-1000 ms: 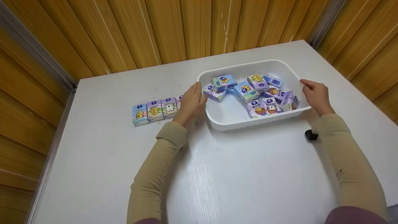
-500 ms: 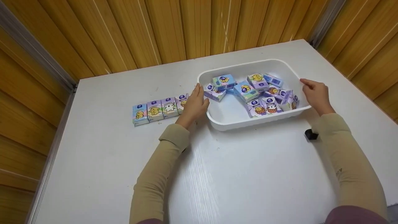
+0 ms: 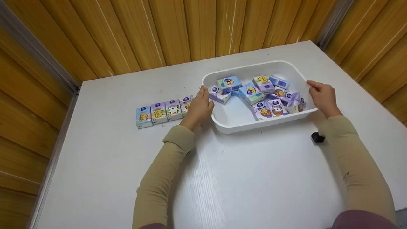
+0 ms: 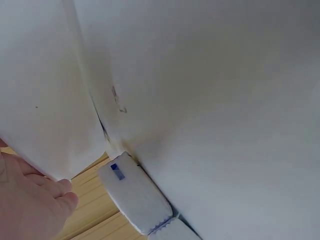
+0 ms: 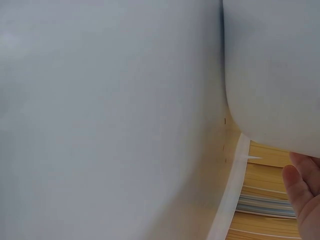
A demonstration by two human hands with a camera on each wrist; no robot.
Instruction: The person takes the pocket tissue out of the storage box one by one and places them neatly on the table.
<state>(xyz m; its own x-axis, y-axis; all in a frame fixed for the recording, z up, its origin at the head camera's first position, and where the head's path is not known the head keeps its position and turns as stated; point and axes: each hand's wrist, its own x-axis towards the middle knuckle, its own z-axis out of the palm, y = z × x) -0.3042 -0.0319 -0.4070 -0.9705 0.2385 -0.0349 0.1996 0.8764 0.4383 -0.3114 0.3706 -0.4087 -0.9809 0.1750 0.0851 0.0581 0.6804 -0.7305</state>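
A rectangular white plastic basin (image 3: 241,128) with rounded corners is on the white bench (image 3: 105,168), holding jumbled small blue and purple cartoon-printed packets (image 3: 251,92). The left hand (image 3: 199,108), fingers fairly straight, touches its left end; the right hand (image 3: 323,98) meets the right rim, grip unclear. Lower packets are partly covered; the left hand hides the end of a packet row (image 3: 159,113).

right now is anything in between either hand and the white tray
Nothing visible: the left hand touches the white tray at its left end, the right hand at its right end. The row of small packs lies beside the left hand, not in between.
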